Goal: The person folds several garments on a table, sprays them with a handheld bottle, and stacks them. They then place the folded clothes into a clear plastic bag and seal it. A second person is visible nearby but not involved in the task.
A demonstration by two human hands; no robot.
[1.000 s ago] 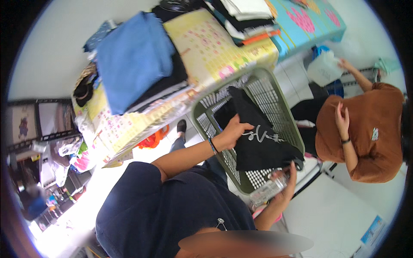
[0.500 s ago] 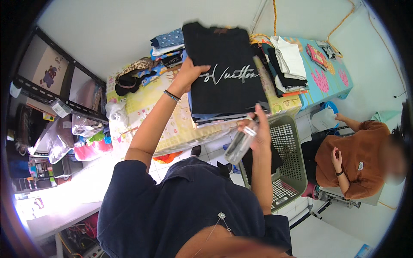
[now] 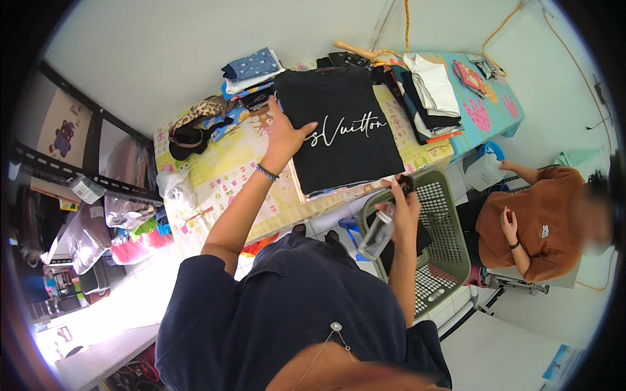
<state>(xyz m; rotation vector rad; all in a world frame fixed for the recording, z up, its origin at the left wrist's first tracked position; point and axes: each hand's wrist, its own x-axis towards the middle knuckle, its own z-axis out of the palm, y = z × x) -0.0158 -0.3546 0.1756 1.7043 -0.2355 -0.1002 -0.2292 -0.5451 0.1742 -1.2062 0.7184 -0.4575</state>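
Note:
A folded black T-shirt (image 3: 345, 146) with white script across its front lies flat on a pile of clothes on the table. Along its left edge rests my left hand (image 3: 285, 135), open, the thumb stretched out over the cloth and the fingers pointing away from me. My right hand (image 3: 403, 210) is closed around a clear spray bottle (image 3: 377, 236) with a dark top, near the shirt's front right corner. Under that hand stands a green laundry basket (image 3: 442, 228) with dark cloth inside, partly hidden by my arm and the bottle.
Folded clothes (image 3: 251, 72) sit behind the shirt to the left, beside a leopard-print item (image 3: 203, 111). More folded clothes (image 3: 435, 98) lie to the right. A person in a brown shirt (image 3: 531, 218) is at the right, holding a whitish container (image 3: 484, 171). Black shelving (image 3: 85, 159) stands left.
The black T-shirt has come down and lies flat on the pile. My left hand has loosened along its edge, and my right hand has shifted slightly rightward and down with the spray bottle.

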